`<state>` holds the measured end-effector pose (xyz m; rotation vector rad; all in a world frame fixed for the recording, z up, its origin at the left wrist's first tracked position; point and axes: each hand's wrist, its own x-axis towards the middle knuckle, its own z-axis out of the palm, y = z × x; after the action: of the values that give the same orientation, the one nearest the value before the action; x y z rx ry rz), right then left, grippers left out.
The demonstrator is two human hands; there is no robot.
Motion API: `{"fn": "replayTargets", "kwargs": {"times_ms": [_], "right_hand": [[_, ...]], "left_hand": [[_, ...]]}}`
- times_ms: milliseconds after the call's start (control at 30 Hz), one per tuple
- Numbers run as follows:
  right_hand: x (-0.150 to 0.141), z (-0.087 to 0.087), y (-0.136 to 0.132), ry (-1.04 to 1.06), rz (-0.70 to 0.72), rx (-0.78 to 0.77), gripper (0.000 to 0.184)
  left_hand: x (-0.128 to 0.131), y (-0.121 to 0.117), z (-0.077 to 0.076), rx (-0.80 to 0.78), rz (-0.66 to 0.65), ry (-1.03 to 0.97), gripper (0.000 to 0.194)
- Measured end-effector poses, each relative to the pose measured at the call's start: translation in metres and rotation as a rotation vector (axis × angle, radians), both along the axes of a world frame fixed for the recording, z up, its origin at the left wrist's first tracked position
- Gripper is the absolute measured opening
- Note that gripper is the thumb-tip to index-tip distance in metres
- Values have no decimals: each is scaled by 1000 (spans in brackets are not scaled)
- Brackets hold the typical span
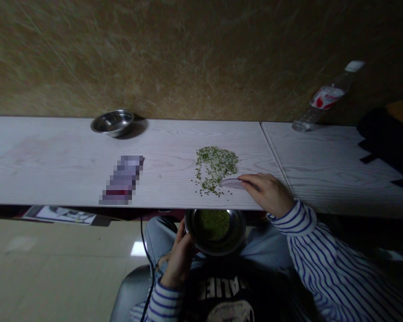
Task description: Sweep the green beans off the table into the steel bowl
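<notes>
My left hand (180,252) is closed on the left rim of a metal bowl (237,237), held over my lap just below the table's front edge. Green mung beans (215,223) lie inside this bowl. My right hand (268,192) pinches a thin, pale, flat piece with a curved edge (233,183); its exact kind is unclear. That piece touches or hovers at the lower right of a spread of mung beans mixed with white grains (218,165) on the table. A few beans lie scattered toward the front edge.
Another metal bowl (112,124) stands at the back left of the pale wooden table (168,179). A blurred-out flat object (122,179) lies in front of it. At the back right is a clear plastic bottle (325,98), with a black item (389,138) beyond it.
</notes>
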<state>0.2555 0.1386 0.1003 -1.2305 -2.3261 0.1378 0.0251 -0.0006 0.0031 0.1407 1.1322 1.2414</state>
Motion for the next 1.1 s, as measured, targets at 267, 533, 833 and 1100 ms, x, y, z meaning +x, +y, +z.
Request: {"fn": "replayTargets", "kwargs": {"times_ms": [267, 533, 833, 1100], "right_hand": [[14, 0, -14, 41, -46, 39, 22], [3, -6, -34, 63, -67, 63, 20], [-8, -7, -22, 92, -62, 115, 20], [-19, -11, -15, 69, 6, 68, 19]], "left_hand": [[-1, -1, 1, 10, -13, 14, 74], [-5, -11, 4, 19, -16, 80, 71], [-9, -13, 10, 17, 0, 112, 70], [-8, -14, 5, 92, 74, 10, 62]]}}
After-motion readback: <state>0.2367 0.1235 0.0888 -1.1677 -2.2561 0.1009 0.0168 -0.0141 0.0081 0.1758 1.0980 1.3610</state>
